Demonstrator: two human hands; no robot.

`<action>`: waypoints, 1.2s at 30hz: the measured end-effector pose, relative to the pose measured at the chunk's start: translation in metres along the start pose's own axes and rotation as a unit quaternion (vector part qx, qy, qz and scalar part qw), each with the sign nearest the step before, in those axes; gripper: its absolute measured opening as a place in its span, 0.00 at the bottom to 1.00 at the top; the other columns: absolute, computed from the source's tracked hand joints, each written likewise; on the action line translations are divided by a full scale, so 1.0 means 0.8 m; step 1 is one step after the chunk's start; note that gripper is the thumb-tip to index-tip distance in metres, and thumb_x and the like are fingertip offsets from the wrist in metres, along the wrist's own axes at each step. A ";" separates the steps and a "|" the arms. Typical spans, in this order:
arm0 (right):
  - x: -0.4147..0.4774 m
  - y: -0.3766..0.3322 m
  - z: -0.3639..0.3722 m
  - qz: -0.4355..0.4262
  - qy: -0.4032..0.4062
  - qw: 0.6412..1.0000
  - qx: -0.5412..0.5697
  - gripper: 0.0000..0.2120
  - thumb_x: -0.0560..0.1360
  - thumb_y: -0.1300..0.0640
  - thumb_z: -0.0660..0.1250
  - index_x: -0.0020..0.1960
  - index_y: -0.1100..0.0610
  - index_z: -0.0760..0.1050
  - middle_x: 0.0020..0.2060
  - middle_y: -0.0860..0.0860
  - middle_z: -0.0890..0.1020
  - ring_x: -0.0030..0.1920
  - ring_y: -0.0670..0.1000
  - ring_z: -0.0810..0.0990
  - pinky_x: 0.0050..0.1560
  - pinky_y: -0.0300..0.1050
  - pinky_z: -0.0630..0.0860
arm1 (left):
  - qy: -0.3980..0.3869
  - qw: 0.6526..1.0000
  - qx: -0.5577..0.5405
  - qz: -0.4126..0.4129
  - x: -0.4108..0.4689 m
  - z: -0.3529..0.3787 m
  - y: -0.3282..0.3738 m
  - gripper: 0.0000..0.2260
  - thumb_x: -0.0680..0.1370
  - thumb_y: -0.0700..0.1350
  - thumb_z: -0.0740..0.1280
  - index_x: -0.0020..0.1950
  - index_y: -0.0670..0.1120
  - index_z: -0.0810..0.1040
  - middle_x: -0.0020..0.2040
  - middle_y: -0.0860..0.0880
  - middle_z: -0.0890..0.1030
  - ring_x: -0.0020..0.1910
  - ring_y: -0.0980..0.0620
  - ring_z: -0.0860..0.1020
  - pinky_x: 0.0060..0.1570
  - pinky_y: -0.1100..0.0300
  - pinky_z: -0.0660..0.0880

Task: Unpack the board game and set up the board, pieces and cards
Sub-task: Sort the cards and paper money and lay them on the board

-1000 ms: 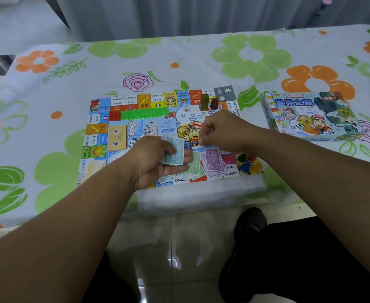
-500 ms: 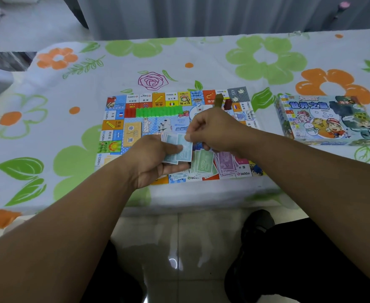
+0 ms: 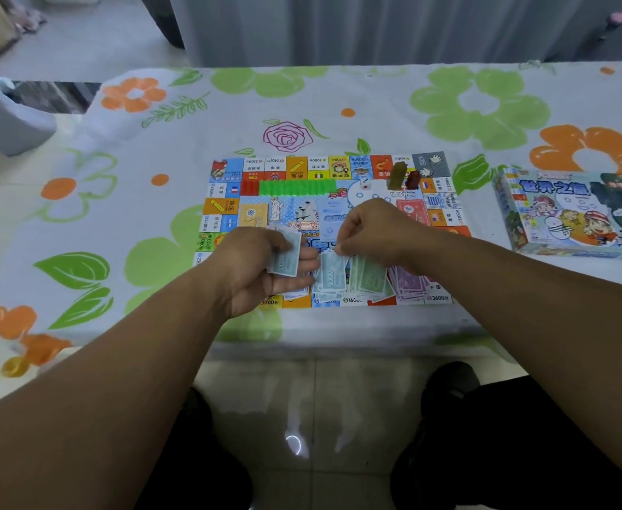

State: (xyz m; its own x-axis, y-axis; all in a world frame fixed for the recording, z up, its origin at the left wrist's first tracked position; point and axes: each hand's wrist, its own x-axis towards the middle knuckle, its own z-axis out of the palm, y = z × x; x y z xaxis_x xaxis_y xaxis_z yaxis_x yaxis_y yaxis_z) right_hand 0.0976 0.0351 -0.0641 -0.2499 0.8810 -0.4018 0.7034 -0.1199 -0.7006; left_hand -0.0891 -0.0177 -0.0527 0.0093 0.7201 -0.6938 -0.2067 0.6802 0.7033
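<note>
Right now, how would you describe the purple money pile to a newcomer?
Find the game board in the middle of the flowered tablecloth. Piles of play money lie along its near edge. The purple pile is the rightmost, beside the green pile, just below the right hand.

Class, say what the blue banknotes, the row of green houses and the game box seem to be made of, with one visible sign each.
Blue banknotes: probably thin matt paper; they lie fanned and overlapping. Green houses: likely moulded plastic, uniform bright colour. Game box: apparently printed cardboard, faint sheen, crisp folded edges.
</note>
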 end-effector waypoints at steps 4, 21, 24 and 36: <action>-0.003 -0.007 -0.002 -0.018 0.003 0.999 0.040 0.07 0.76 0.60 0.73 0.47 0.65 0.81 0.34 0.54 0.80 0.30 0.50 0.74 0.29 0.41 0.71 | -0.022 0.999 0.032 0.001 0.001 0.003 -0.002 0.12 0.83 0.35 0.57 0.65 0.37 0.74 0.49 0.40 0.86 0.49 0.45 0.86 0.52 0.44 0.82; -0.005 -0.001 -0.012 -0.008 -0.034 0.998 0.053 0.07 0.75 0.62 0.74 0.47 0.66 0.81 0.35 0.58 0.83 0.27 0.47 0.76 0.26 0.39 0.69 | 0.028 0.999 0.012 0.028 0.009 0.002 -0.005 0.09 0.82 0.38 0.62 0.60 0.37 0.78 0.48 0.39 0.86 0.47 0.43 0.86 0.43 0.51 0.84; -0.003 0.004 -0.010 0.002 -0.048 0.998 0.028 0.05 0.75 0.62 0.74 0.47 0.64 0.82 0.33 0.55 0.82 0.27 0.47 0.75 0.27 0.39 0.70 | 0.024 0.999 -0.003 0.022 0.008 -0.001 -0.004 0.12 0.82 0.38 0.59 0.61 0.37 0.77 0.48 0.38 0.86 0.46 0.42 0.86 0.42 0.51 0.84; -0.013 -0.013 -0.005 -0.048 -0.020 0.995 0.089 0.14 0.79 0.51 0.70 0.47 0.63 0.79 0.36 0.54 0.83 0.25 0.46 0.74 0.26 0.39 0.69 | -0.045 0.998 0.036 0.013 0.002 0.013 -0.007 0.11 0.82 0.35 0.61 0.63 0.37 0.76 0.51 0.38 0.85 0.51 0.43 0.85 0.53 0.44 0.82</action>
State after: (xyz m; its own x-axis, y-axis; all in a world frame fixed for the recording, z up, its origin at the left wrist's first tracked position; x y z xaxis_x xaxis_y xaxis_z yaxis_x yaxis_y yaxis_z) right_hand 0.0958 0.0295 -0.0502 -0.3387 0.8735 -0.3496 0.5475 -0.1192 -0.8283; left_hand -0.0780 -0.0189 -0.0565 0.0943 0.7444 -0.6611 -0.1376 0.6674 0.7319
